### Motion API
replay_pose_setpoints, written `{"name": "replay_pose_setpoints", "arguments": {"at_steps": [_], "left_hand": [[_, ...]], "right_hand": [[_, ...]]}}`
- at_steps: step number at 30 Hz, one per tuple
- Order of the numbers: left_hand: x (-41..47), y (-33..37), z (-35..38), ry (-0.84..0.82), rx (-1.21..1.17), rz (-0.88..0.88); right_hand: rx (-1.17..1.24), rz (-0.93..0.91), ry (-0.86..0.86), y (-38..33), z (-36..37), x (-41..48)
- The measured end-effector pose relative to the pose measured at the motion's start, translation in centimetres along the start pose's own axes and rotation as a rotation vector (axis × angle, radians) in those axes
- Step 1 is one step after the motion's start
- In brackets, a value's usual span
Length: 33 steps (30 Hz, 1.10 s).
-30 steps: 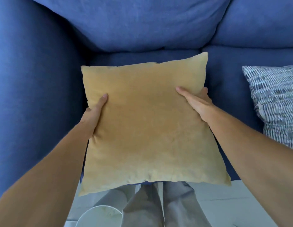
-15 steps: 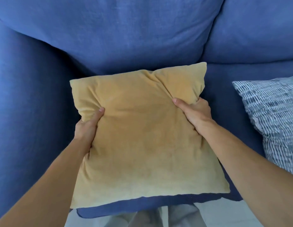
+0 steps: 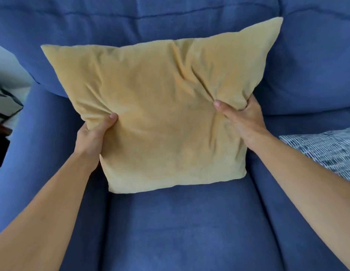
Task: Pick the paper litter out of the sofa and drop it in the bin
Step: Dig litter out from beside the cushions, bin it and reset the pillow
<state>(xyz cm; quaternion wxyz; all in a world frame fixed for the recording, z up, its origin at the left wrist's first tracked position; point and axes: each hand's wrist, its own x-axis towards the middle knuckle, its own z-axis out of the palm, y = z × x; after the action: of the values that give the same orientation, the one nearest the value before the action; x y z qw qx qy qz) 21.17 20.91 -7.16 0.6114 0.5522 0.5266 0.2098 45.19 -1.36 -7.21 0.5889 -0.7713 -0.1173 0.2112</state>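
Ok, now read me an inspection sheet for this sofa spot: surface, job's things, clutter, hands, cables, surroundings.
Surface: blue fabric sofa, seat and back cushions in view.
Job's things: nothing seen beyond the sofa itself.
Clutter: mustard-yellow square fabric cushion, upright against the backrest; blue-and-white patterned cushion at the right edge.
Hands: left hand grips the yellow cushion's left edge; right hand grips its right edge, bunching the fabric.
Cables: nothing seen.
Surroundings: black-and-white patterned object past the left armrest, too cut off to identify.

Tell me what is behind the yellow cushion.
The sofa's blue back cushion shows above and beside the yellow cushion. The area directly behind it is covered, so nothing lying there can be seen.
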Motion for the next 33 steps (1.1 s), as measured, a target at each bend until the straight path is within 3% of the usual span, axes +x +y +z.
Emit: {"name": "replay_pose_setpoints", "arguments": {"at_steps": [9,12,18,22,25,27,29,33], "left_hand": [[3.6,1.0,0.5,0.031,-0.169,-0.031],[4.8,4.3,0.5,0.095,-0.22,0.017],[8.8,10.5,1.9,0.334,-0.025,0.066],[10.4,10.2,1.0,0.487,0.173,0.061],[10.1,9.4,1.3,0.553,0.177,0.107],[9.5,9.2,2.0,0.598,0.17,0.212],[8.1,8.7,2.9,0.609,0.336,0.378],[5.1,6.4,5.8,0.464,0.656,0.734]], "right_hand": [[0.053,0.057,-0.129,-0.8,-0.5,3.5],[0.145,0.035,-0.034,-4.3,-0.5,5.7],[-0.063,0.058,0.186,-9.3,1.1,9.9],[-0.21,0.068,0.293,-8.3,0.9,10.6],[-0.262,0.043,0.33,-8.0,0.9,10.5],[-0.421,-0.112,0.386,-8.1,1.1,9.9],[-0.631,-0.382,0.417,-8.0,1.6,8.6],[-0.936,-0.742,0.178,-7.5,4.7,5.6]]}}
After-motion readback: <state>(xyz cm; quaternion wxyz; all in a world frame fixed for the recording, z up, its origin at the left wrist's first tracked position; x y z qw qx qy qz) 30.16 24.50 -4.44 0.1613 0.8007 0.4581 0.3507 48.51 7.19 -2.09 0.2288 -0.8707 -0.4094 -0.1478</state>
